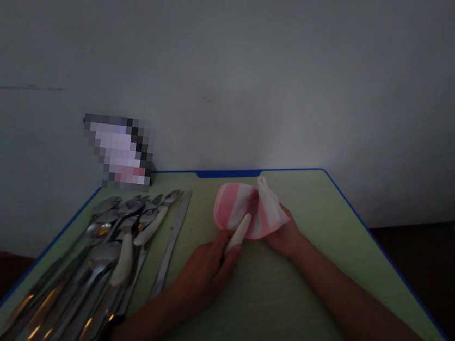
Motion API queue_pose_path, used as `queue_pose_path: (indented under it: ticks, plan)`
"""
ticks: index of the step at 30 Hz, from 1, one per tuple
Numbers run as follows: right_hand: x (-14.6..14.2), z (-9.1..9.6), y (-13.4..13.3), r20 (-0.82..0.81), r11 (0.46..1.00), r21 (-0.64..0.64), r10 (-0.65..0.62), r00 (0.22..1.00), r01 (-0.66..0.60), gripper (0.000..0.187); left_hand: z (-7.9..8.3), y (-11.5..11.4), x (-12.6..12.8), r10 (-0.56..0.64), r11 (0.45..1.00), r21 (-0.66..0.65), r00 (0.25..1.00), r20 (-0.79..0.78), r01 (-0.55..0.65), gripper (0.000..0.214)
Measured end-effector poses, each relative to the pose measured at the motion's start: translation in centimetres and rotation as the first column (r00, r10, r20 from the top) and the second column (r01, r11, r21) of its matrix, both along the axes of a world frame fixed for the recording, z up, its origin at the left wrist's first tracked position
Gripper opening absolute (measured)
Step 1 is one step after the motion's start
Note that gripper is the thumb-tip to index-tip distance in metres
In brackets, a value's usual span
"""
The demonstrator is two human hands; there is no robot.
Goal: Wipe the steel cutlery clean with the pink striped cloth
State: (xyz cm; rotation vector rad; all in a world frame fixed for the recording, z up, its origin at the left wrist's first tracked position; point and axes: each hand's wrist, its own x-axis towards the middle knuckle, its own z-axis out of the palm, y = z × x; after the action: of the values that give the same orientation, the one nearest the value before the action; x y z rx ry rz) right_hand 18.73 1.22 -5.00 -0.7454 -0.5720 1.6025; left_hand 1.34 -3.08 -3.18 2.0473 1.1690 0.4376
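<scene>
My left hand [208,269] is closed around the white handle of a utensil [239,233] whose far end is buried in a pink and white striped cloth [234,204]. My right hand [288,236] grips that cloth from the right side, wrapped round the hidden end of the utensil. Both hands rest low over the pale green table [326,242]. The scene is dim.
A row of several metal spoons, forks and knives [120,246], some with white handles, lies on the left part of the table. A long knife [171,246] lies nearest my left hand. The table has a blue edge and stands against a plain wall.
</scene>
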Motion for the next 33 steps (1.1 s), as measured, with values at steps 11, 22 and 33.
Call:
queue_pose_path:
  ticks: [11,22,33]
  plan:
    - [1.0,1.4,-0.4,-0.196,0.999,0.023,0.047,0.980,-0.043,0.035,0.2,0.0,0.0,0.069,0.997,-0.027,0.996,0.061,-0.067,0.032]
    - [-0.5,-0.2,-0.3,0.012,0.998,0.022,0.050,0.999,-0.051,0.025,-0.2,0.0,0.0,-0.099,0.990,0.092,0.988,-0.118,0.110,0.035]
    - [-0.9,-1.3,-0.3,0.176,0.987,0.161,-0.048,0.983,0.019,0.026,-0.9,0.1,-0.1,-0.134,0.962,0.207,0.968,-0.214,0.179,0.025]
